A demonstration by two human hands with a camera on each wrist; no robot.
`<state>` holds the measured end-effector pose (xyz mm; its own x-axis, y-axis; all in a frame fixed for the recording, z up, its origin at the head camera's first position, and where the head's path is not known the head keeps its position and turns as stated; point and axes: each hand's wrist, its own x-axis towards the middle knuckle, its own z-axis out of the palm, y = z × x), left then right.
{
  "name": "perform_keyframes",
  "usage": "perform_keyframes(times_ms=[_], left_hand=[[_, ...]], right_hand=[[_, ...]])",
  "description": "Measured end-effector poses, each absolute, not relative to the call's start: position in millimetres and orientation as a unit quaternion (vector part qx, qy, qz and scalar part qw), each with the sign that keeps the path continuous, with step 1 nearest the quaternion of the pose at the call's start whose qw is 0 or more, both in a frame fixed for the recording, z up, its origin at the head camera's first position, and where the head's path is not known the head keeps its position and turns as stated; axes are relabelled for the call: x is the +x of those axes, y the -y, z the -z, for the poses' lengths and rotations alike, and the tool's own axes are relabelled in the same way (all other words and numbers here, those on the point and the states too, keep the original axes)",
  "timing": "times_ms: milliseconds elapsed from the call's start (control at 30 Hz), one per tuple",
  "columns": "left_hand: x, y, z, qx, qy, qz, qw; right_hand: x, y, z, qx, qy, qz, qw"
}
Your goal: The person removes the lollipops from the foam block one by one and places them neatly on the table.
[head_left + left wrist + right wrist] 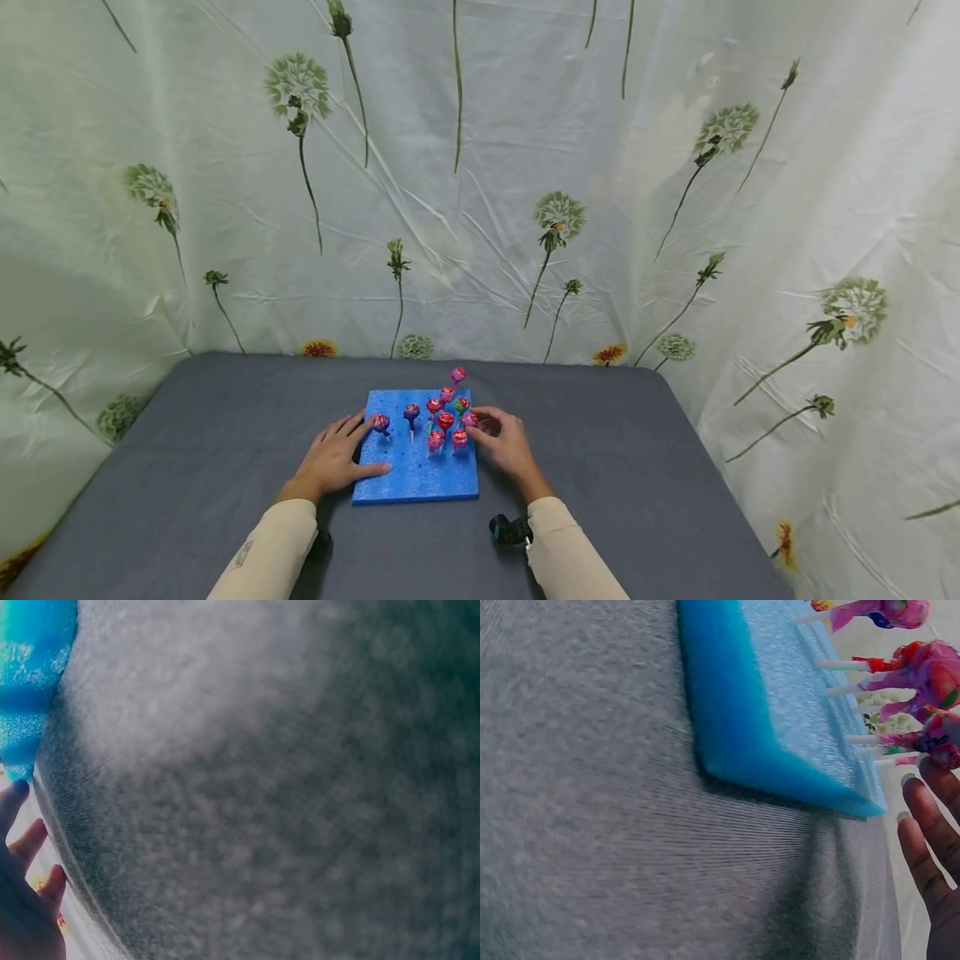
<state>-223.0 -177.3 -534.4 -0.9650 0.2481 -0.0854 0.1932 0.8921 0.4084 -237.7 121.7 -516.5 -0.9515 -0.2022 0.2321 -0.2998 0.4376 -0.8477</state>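
A blue foam board [420,479] lies on the grey table, with several wrapped lollipops standing in it, mostly over its right half. The left hand [330,458] rests at the board's left edge, fingers spread, thumb on its surface, near a purple lollipop [381,423]. The right hand [507,446] pinches the head of a pink lollipop [470,419] at the board's right edge. In the right wrist view the right hand's fingers [930,817] are at a lollipop head [939,739]. In the left wrist view the left hand [26,892] is beside the board [22,690].
The grey table [247,417] extends around the board on all sides. Behind it hangs a pale curtain [480,208] printed with dandelions. A dark band [510,530] is on the right wrist.
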Motion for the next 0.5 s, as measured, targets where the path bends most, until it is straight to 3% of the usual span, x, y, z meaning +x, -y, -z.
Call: perform_keyframes(times_ms=[500], left_hand=[[-225.0, 176.8, 537.8, 0.104, -0.970, -0.207, 0.069]], right_hand=[[-242.4, -116.6, 524.2, 0.137, 0.833, -0.532, 0.055]])
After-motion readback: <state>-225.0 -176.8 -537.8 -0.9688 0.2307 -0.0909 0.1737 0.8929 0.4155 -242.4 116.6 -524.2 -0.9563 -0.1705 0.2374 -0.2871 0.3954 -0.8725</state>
